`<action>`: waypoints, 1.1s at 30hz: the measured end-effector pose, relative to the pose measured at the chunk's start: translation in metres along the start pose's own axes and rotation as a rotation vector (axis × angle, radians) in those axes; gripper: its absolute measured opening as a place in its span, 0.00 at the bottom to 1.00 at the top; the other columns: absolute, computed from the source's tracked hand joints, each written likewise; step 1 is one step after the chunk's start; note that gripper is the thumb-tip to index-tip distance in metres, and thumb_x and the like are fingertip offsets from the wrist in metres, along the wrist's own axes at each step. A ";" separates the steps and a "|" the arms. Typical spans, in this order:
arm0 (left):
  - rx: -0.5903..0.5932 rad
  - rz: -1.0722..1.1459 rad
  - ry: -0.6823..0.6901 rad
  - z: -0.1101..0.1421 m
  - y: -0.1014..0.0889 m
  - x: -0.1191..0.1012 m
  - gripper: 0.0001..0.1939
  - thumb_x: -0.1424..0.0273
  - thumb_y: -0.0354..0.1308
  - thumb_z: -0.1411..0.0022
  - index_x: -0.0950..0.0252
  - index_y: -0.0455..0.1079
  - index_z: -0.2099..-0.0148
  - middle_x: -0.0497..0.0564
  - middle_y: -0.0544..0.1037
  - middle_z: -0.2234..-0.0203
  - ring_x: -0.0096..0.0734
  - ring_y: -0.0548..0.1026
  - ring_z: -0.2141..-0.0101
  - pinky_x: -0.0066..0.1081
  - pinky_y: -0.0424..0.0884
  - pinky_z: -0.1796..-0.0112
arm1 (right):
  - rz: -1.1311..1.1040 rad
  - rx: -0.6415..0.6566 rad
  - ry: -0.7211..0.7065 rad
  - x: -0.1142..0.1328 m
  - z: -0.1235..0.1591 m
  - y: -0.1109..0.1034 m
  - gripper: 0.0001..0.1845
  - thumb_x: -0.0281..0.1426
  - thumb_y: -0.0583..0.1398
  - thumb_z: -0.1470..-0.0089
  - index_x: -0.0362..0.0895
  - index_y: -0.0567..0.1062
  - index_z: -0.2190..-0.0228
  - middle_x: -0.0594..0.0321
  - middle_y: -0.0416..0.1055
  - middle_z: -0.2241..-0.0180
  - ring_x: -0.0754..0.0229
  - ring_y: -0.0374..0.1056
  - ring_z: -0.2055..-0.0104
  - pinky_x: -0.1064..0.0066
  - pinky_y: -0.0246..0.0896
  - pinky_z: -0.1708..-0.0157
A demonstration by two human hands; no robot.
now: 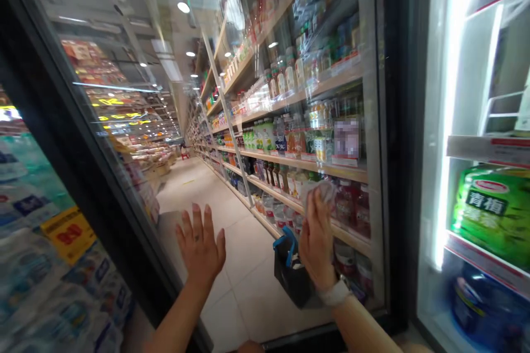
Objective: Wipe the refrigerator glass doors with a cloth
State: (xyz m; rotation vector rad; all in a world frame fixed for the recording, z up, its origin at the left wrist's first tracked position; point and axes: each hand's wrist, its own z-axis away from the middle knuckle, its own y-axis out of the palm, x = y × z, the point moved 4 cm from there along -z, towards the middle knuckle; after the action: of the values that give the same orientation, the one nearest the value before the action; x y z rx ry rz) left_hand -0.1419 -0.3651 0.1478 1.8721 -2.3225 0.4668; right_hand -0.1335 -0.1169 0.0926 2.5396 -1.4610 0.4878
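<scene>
My left hand (201, 242) is raised flat with its fingers spread, close to or against a glass cooler door (348, 27), and it holds nothing. My right hand (317, 237) presses a crumpled translucent wipe (323, 192) to the glass under its fingertips. A white wristband (334, 293) circles that wrist. Below and between my hands hangs a black bag with a blue handle (290, 270); I cannot tell whether it stands in front of the glass or is reflected in it.
Wooden shelves of bottled drinks (285, 138) stand behind the glass. A black door frame (397, 121) divides this door from a lit cooler with a green package (492, 215). A tiled supermarket aisle (232, 253) runs away to the left of the shelves.
</scene>
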 end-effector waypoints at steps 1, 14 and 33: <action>-0.011 0.000 -0.005 0.001 0.002 0.000 0.36 0.69 0.50 0.32 0.66 0.39 0.28 0.60 0.44 0.30 0.46 0.38 0.30 0.53 0.40 0.34 | 0.010 0.046 -0.050 0.014 0.009 0.010 0.36 0.22 0.45 0.37 0.49 0.43 0.31 0.55 0.50 0.32 0.49 0.46 0.30 0.45 0.49 0.35; 0.015 0.012 -0.032 0.010 0.011 0.003 0.34 0.67 0.45 0.31 0.63 0.39 0.28 0.58 0.44 0.30 0.44 0.38 0.30 0.50 0.40 0.34 | -0.031 0.323 -0.547 0.081 0.118 0.066 0.30 0.18 0.48 0.41 0.46 0.67 0.41 0.63 0.69 0.41 0.62 0.58 0.36 0.66 0.54 0.38; 0.024 0.067 -0.035 0.012 0.007 -0.001 0.33 0.61 0.41 0.30 0.65 0.40 0.28 0.58 0.44 0.30 0.47 0.38 0.30 0.52 0.39 0.34 | 0.076 -0.065 0.007 -0.011 0.005 -0.005 0.33 0.25 0.45 0.36 0.46 0.47 0.32 0.50 0.48 0.31 0.47 0.47 0.30 0.41 0.47 0.35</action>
State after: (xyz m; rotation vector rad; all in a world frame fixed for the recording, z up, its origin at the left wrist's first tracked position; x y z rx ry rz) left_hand -0.1473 -0.3668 0.1348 1.8328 -2.4190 0.4752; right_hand -0.1330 -0.1072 0.0839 2.4374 -1.5493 0.4522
